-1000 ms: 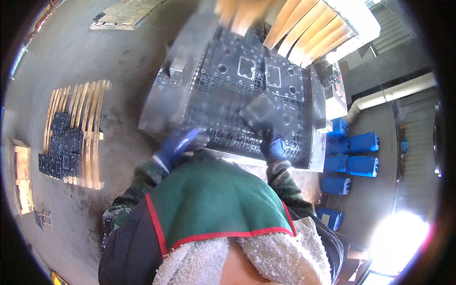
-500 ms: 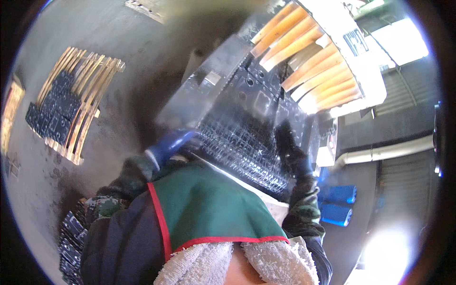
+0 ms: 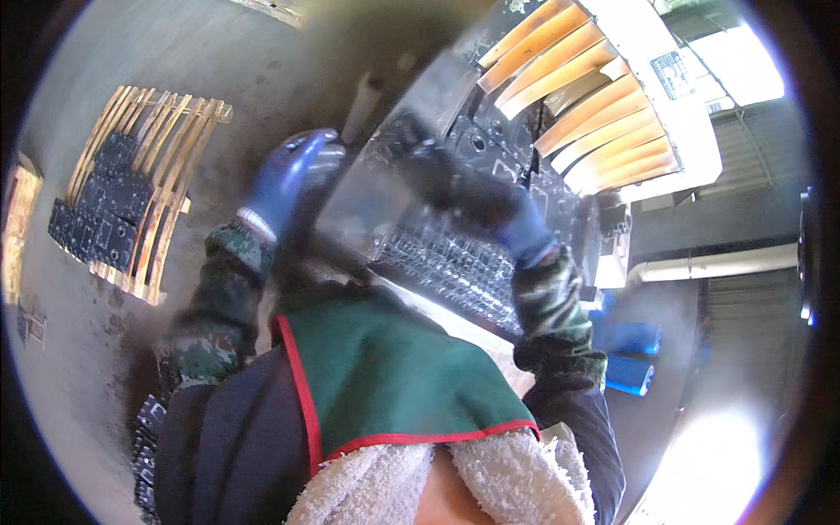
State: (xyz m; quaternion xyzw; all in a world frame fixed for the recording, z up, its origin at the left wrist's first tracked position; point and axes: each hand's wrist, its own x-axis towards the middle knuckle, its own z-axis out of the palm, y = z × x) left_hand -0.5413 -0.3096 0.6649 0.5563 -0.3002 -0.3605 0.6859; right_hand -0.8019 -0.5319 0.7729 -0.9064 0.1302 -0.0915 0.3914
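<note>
My left hand (image 3: pixel 287 173), in a blue glove, is raised beside the left edge of a metal worktable (image 3: pixel 360 197). Its fingers curl together toward the table; whether anything is inside them is hidden. Across the table reaches my right hand (image 3: pixel 437 175), in a glove with a blue cuff and a dark front, smeared by motion. It is over the table's left side, near flat black parts with round holes (image 3: pixel 490 140). At the table's near side lies a bed of shiny black gridlike pieces (image 3: pixel 446 267), below my right forearm.
Orange curtain strips (image 3: pixel 604 114) hang from a white machine housing (image 3: pixel 691 131) at the table's far right. On the floor at left, a wooden pallet (image 3: pixel 179 166) carries black parts (image 3: pixel 109 210). Blue drums (image 3: pixel 632 374) and a pale pipe (image 3: pixel 717 267) are at right.
My left hand has risen from the table's near left corner, away from me. My right hand has swung from the table's right side across to its left.
</note>
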